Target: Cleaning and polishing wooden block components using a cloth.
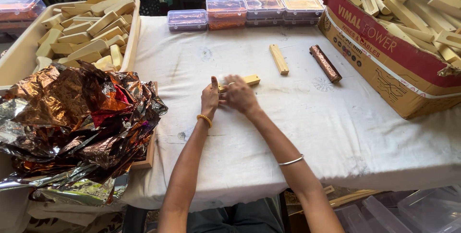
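Both grips, left hand (210,97) and right hand (238,94), clasp a wooden block (246,80) near foil sheets (77,118).

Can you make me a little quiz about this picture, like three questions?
1. What do the left hand and right hand hold together?
2. True or false: the foil-wrapped stick lies inside the cardboard box.
3. Which lies nearest the person's left arm: A) clear plastic boxes, B) crumpled foil sheets, C) the loose wooden stick?

Key: 1. A pale wooden block. 2. False, it lies on the white cloth. 3. B.
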